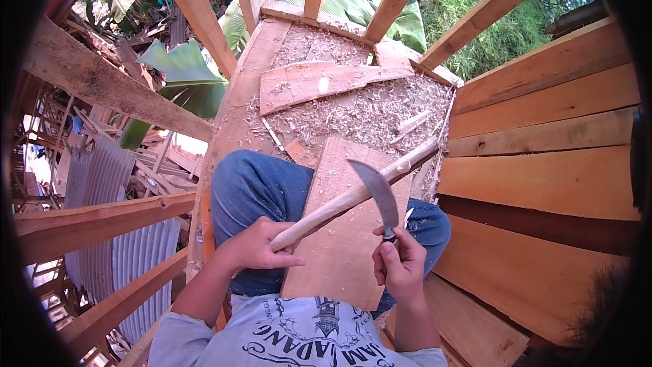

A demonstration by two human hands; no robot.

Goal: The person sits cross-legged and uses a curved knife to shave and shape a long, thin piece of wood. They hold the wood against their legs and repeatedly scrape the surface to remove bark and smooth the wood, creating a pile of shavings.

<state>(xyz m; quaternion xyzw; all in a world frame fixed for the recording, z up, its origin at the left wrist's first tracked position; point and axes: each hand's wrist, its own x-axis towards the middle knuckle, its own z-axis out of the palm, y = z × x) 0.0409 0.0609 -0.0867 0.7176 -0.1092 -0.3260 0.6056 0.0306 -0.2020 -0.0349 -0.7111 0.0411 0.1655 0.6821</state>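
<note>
My left hand [261, 245] is closed round the lower end of a long pale wooden stick [326, 214], which slants up to the far right. In my right hand [401, 261] is a curved knife [377, 190], gripped by its dark handle with the blade pointing up and left. Its blade crosses in front of the stick's middle; I cannot tell whether they touch. Beneath both, a flat wooden board [343, 258] rests across my lap between my knees.
Wood shavings [353, 119] cover the floor ahead, where a cut plank [326, 85] lies. Upright wooden posts [401, 0] edge the far side. A wall of planks [536, 170] stands close on my right. Beyond the left rails [109, 221], corrugated metal sheets [146, 251] and scrap timber show below.
</note>
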